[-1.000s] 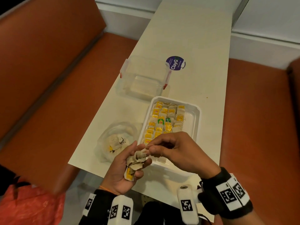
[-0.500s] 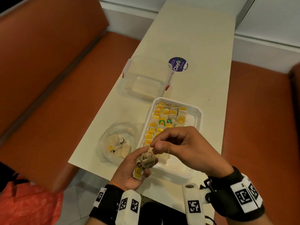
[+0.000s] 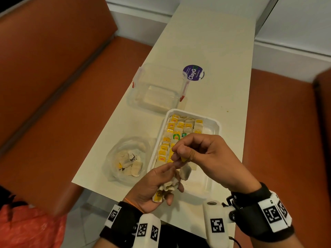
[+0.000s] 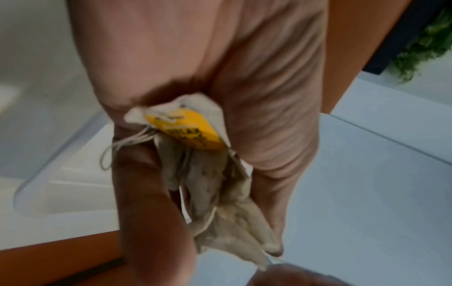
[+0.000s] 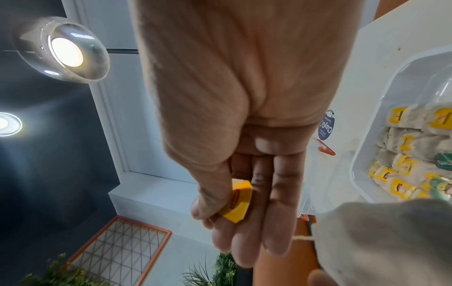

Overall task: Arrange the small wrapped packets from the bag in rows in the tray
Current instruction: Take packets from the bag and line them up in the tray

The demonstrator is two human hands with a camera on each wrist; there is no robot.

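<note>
My left hand [image 3: 157,183] grips a bunch of pale tea-bag packets [image 3: 165,189] with yellow tags, also seen as the crumpled bunch [image 4: 215,174] in the left wrist view. My right hand [image 3: 197,156] pinches the yellow tag [image 5: 238,201] of one packet [image 3: 185,173], which dangles just above the left hand. Both hands hover over the near end of the white tray [image 3: 213,126]. Rows of packets [image 3: 179,129] fill the tray's far and left part. The clear plastic bag [image 3: 125,158] with more packets lies left of the tray.
An empty clear lidded box [image 3: 157,88] with red clips stands beyond the tray, next to a purple round sticker [image 3: 193,72]. Orange bench seats flank the narrow cream table [image 3: 215,42]. A red bag [image 3: 26,228] sits at the lower left.
My right hand has lifted one packet by its tag out of the bunch in the left hand. Both hands have drifted slightly toward the tray.
</note>
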